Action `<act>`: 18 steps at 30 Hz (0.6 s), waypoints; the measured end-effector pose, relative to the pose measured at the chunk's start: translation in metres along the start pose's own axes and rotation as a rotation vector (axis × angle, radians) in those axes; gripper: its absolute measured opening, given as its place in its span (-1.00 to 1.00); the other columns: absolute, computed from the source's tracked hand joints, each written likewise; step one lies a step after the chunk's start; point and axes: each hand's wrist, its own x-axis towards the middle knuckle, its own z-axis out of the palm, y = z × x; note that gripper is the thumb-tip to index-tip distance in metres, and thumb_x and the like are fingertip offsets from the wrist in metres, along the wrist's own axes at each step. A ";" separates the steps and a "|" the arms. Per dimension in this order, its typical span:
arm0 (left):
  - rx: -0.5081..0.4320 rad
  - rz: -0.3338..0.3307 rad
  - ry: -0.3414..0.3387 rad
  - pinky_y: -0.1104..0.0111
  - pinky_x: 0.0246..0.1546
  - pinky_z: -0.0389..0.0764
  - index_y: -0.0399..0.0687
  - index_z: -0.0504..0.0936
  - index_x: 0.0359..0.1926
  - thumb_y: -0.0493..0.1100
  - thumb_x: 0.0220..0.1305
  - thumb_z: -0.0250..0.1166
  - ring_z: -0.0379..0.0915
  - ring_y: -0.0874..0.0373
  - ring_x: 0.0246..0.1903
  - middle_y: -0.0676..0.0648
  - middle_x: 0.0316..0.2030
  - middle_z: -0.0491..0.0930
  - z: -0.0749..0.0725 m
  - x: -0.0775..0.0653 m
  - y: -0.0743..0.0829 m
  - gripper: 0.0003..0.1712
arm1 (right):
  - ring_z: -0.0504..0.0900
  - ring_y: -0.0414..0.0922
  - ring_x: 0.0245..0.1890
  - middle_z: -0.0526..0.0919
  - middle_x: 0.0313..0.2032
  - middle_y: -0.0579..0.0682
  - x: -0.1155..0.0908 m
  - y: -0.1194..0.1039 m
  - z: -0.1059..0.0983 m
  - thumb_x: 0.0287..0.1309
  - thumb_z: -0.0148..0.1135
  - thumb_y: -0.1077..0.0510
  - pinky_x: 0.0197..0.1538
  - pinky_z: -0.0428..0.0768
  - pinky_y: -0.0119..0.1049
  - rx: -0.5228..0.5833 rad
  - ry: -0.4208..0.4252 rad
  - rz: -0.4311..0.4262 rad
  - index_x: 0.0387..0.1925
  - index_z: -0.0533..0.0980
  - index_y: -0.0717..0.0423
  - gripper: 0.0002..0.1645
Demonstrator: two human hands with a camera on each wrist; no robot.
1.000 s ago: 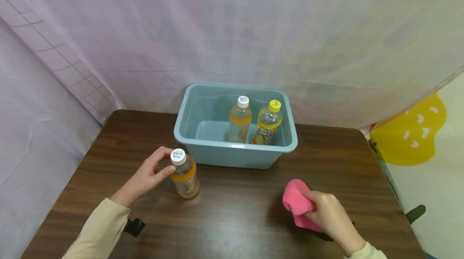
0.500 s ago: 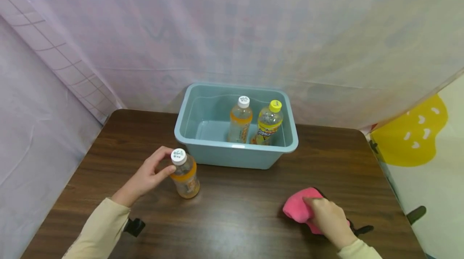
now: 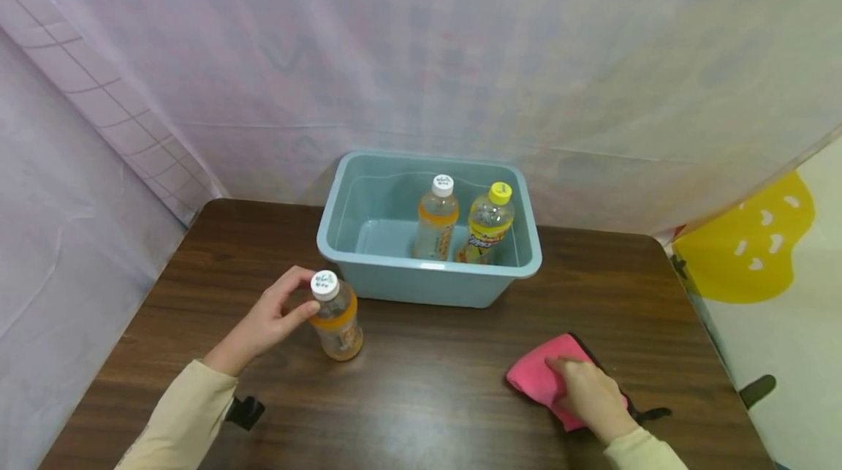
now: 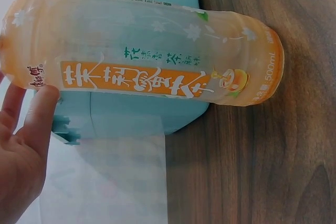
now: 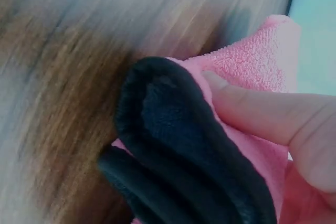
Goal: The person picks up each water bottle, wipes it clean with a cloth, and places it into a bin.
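My left hand (image 3: 266,320) holds a plastic drink bottle (image 3: 340,335) near its white cap, thumb on one side and fingers on the other. The bottle stands on the table in front of a blue-green tub, tilted slightly. In the left wrist view its orange and clear label (image 4: 142,51) with Chinese writing and "500ml" faces the camera. Off to the right, my right hand (image 3: 588,393) grips a folded pink cloth (image 3: 536,375) low over the table. The right wrist view shows the thumb (image 5: 252,103) on the pink side beside the cloth's dark edging (image 5: 157,98).
The blue-green plastic tub (image 3: 421,283) stands at the back of the wooden table (image 3: 421,389). Inside its right half are a white-capped bottle (image 3: 436,218) and a yellow-capped bottle (image 3: 490,221). A pale curtain (image 3: 421,53) hangs behind the table.
My right hand has moved down and turned with the pink cloth, which now spreads flatter and shows more dark edge. The left hand and its bottle have stayed in place.
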 end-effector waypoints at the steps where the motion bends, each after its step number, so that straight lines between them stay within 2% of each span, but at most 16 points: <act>1: 0.002 0.000 0.001 0.59 -0.03 0.33 -0.34 0.43 -0.10 -0.46 0.09 0.21 0.33 0.37 -0.09 0.04 -0.16 0.43 0.000 0.000 0.000 -0.69 | 0.61 0.12 -0.27 0.59 -0.13 0.20 0.001 0.001 0.001 -0.57 0.45 0.30 -0.48 0.54 -0.05 0.006 -0.004 -0.001 -0.13 0.56 0.18 -0.31; 6: -0.001 -0.008 -0.002 0.59 -0.05 0.35 -0.34 0.43 -0.10 -0.45 0.10 0.20 0.32 0.37 -0.09 0.05 -0.15 0.43 0.000 0.000 0.001 -0.70 | 0.50 0.26 -0.07 0.44 0.01 0.41 0.007 0.007 0.001 -0.64 0.51 0.29 -0.29 0.55 0.04 0.024 -0.053 0.003 -0.01 0.47 0.30 -0.12; 11: 0.001 -0.009 -0.007 0.57 -0.06 0.35 -0.34 0.43 -0.10 -0.45 0.09 0.21 0.31 0.37 -0.09 0.05 -0.15 0.42 0.000 0.000 0.001 -0.69 | 0.24 0.31 0.16 0.24 0.17 0.44 0.014 0.013 0.001 -0.68 0.61 0.17 -0.15 0.47 0.17 0.038 -0.153 0.043 0.14 0.33 0.34 0.13; 14: 0.011 -0.011 -0.003 0.55 -0.06 0.37 -0.34 0.43 -0.10 -0.46 0.08 0.21 0.31 0.38 -0.09 0.06 -0.15 0.42 0.000 0.000 0.001 -0.69 | 0.13 0.35 0.20 0.15 0.20 0.48 0.019 0.017 0.003 -0.74 0.63 0.15 -0.01 0.38 0.18 0.074 -0.180 0.030 0.18 0.25 0.39 0.25; 18: -0.009 -0.036 -0.010 0.53 -0.12 0.43 -0.33 0.43 -0.10 -0.49 0.07 0.21 0.32 0.37 -0.09 0.08 -0.14 0.42 0.001 0.000 0.001 -0.68 | 0.13 0.40 0.17 0.14 0.18 0.52 0.021 0.021 0.006 -0.81 0.63 0.17 0.07 0.31 0.17 0.115 -0.154 -0.017 0.18 0.22 0.44 0.30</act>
